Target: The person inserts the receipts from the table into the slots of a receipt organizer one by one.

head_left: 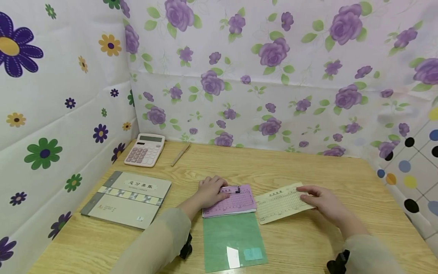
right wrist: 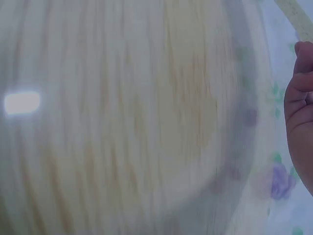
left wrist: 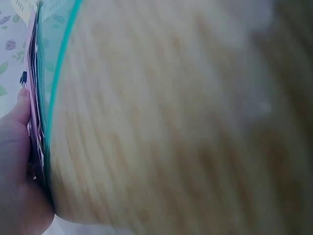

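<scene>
A green see-through clipboard [head_left: 232, 239] lies on the table with a pad of pink printed forms [head_left: 236, 201] under its metal clip [head_left: 236, 189]. My left hand [head_left: 210, 192] holds the clipboard's upper left part, its thumb on the pink forms beside the clip. The left wrist view shows that hand [left wrist: 19, 142] along the edge of the stacked sheets; some fingers are hidden. To the right, my right hand [head_left: 323, 201] pinches the right edge of a pale yellow printed form [head_left: 280, 203]. Only part of this hand [right wrist: 301, 98] and a corner of the form appear in the right wrist view.
A grey-beige general ledger book [head_left: 128, 198] lies at the left on the wooden table [head_left: 308, 167]. Behind it are a pink-and-white calculator [head_left: 145, 150] and a pen [head_left: 180, 155]. Flowered cloth [head_left: 246, 80] hangs along the table's back and left sides.
</scene>
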